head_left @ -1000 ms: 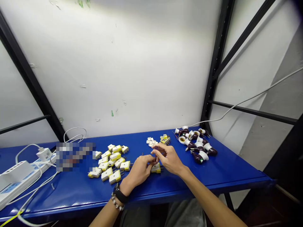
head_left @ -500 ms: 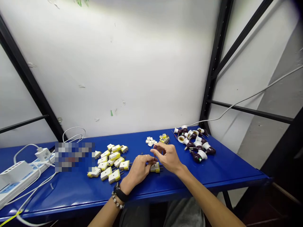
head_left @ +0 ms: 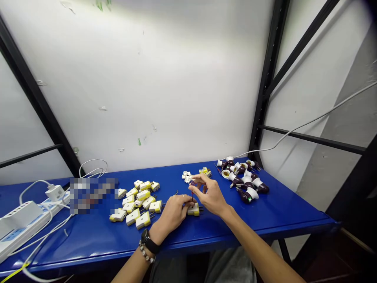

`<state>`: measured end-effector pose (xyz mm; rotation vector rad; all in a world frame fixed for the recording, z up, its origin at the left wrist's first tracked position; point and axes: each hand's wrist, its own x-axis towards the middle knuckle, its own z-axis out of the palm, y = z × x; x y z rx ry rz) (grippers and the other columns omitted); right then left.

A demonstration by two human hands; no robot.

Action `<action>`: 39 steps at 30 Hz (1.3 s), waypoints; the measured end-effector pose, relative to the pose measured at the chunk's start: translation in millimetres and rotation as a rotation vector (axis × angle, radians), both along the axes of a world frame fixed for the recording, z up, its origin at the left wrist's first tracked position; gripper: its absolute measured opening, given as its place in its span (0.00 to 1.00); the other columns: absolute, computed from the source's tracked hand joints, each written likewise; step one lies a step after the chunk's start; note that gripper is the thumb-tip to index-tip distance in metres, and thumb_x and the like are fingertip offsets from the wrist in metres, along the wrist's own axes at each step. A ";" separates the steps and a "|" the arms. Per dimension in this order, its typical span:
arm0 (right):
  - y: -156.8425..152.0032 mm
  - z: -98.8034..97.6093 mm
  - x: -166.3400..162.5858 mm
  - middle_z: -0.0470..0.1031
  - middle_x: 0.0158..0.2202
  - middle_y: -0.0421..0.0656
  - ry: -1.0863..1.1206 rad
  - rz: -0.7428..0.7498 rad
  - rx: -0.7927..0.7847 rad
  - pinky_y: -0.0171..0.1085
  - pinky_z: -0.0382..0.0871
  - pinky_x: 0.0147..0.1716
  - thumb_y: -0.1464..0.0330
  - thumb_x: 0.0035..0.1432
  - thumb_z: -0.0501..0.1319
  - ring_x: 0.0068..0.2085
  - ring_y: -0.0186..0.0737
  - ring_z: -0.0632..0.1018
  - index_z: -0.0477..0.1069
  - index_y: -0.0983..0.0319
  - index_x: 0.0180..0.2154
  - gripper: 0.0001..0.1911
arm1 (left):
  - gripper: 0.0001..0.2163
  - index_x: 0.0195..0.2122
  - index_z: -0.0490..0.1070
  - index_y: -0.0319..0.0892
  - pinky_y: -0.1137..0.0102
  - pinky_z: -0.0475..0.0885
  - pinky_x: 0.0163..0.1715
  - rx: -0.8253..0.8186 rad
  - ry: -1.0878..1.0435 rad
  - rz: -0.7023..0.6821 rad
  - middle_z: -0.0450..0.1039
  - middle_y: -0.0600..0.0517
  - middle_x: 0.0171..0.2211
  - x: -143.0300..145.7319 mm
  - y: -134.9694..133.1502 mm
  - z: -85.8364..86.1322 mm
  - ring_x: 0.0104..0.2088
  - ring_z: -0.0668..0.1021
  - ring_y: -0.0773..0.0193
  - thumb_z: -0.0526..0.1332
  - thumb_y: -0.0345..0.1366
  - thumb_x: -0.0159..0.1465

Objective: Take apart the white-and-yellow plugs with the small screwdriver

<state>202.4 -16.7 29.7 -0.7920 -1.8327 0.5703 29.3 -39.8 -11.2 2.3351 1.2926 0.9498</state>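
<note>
My right hand (head_left: 208, 193) pinches the handle of a small screwdriver (head_left: 193, 193), which stands upright with its tip down on a white and yellow plug (head_left: 193, 209). The plug lies flat on the blue table, prongs pointing right. My left hand (head_left: 177, 208) is closed on the plug's left end, thumb and fingers near the screwdriver's tip; they partly hide the plug. A few tiny screws (head_left: 176, 192) lie just behind my left hand.
Several white and yellow plugs (head_left: 143, 195) lie to the left. White plastic pieces (head_left: 186, 176) and yellow plug parts (head_left: 205, 171) sit behind my hands. Bulb sockets (head_left: 246, 181) are heaped at the right. A power strip (head_left: 18, 232) with cables runs along the left edge.
The fingers of my right hand have shifted and loosened slightly around the screwdriver's handle. My left hand and the plug stay in place on the table; the view moved a little.
</note>
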 end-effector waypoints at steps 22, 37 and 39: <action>0.0 -5.2 -2.8 0.81 0.30 0.42 0.027 -0.003 -0.030 0.36 0.70 0.28 0.62 0.64 0.62 0.30 0.41 0.80 0.76 0.60 0.38 0.09 | 0.10 0.41 0.80 0.45 0.69 0.72 0.43 -0.013 0.019 0.001 0.83 0.51 0.40 -1.4 -3.8 -1.4 0.41 0.83 0.58 0.58 0.29 0.68; 66.1 -2.3 20.1 0.76 0.38 0.45 -0.158 -0.370 -0.040 0.40 0.69 0.39 0.60 0.63 0.57 0.38 0.44 0.77 0.75 0.61 0.41 0.13 | 0.13 0.49 0.78 0.45 0.62 0.74 0.50 0.240 0.102 0.434 0.80 0.46 0.46 -68.8 -20.2 20.8 0.47 0.80 0.52 0.64 0.39 0.65; 73.8 -5.6 21.7 0.76 0.41 0.46 -0.255 -0.406 -0.058 0.40 0.68 0.41 0.62 0.61 0.60 0.41 0.46 0.78 0.76 0.61 0.42 0.12 | 0.14 0.51 0.77 0.45 0.62 0.73 0.51 0.245 0.153 0.604 0.79 0.46 0.48 -95.7 -16.5 25.6 0.49 0.79 0.52 0.61 0.41 0.67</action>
